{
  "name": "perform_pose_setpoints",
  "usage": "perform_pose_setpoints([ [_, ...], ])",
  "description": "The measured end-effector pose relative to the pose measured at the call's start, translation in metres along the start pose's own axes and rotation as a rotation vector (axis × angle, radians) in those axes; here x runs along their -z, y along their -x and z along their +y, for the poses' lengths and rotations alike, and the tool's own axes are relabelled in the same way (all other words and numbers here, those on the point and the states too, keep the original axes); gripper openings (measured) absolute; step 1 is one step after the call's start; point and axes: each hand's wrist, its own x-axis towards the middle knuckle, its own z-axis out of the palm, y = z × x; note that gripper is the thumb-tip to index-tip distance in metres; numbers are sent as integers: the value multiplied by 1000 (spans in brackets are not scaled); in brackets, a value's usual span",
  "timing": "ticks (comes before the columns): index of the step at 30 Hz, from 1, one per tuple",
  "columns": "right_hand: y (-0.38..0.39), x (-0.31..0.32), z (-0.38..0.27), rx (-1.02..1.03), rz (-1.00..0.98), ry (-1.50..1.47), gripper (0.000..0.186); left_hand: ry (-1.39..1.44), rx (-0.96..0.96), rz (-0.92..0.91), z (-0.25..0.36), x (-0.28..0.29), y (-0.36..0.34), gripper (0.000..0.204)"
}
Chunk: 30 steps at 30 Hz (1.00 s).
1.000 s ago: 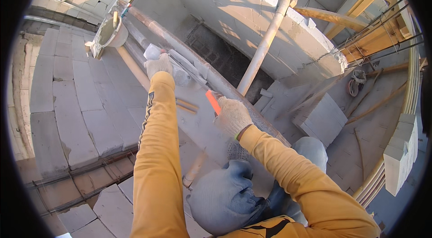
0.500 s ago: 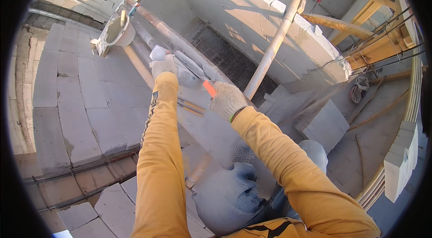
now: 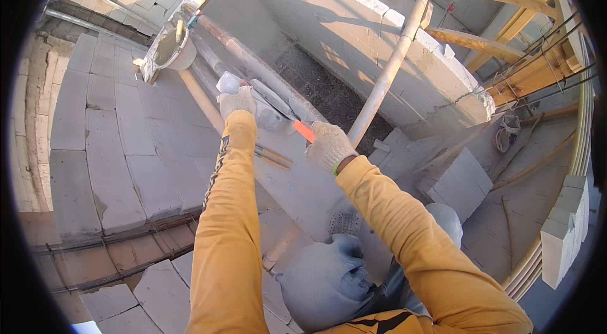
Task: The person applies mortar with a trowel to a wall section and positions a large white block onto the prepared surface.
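My right hand (image 3: 331, 145), in a knitted glove, is closed around the orange handle (image 3: 304, 131) of a hand saw. Its long thin blade (image 3: 278, 106) points away from me, up and to the left. My left hand (image 3: 238, 101), also gloved, is closed at a pale block piece (image 3: 229, 83), just left of the blade's far end. Another light grey lump (image 3: 270, 118) lies beside the blade, partly covered by it. Two slim tools with wooden handles (image 3: 275, 158) rest on the pale surface below my hands.
A bucket of grey mortar (image 3: 171, 49) stands at the far left. Round poles (image 3: 393, 62) cross beside the deep opening with a dark floor (image 3: 319, 78). Pale blocks (image 3: 456, 182) stand to the right. Rebar (image 3: 114, 240) runs along the lower left.
The view has shifted slightly. My right hand and the saw have moved a little toward the lower right. My left hand stays at the pale block piece.
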Motion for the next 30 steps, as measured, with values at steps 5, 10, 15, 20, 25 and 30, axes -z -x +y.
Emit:
perform_pose_setpoints([
  [5, -42, 21, 50, 348, -247, 296, 25, 40, -82, -36, -14, 5, -3, 71],
  [10, -61, 79, 40, 79, -461, 47, 17, 178, -99, -50, -30, 10, 0, 69],
  [15, -27, 11, 62, 428, -73, 203, 16, 148, -56, -25, -13, 1, 5, 69],
  [20, 72, -16, -20, 82, 61, 7, 13, 111, 9, -27, -13, 8, -1, 71],
  [25, 165, 48, 12, 296, 28, 192, 17, 127, -33, -81, -10, 2, 1, 76],
  [30, 209, 116, 10, 76, 72, 174, 36, 141, -49, -49, -6, 2, 4, 75],
])
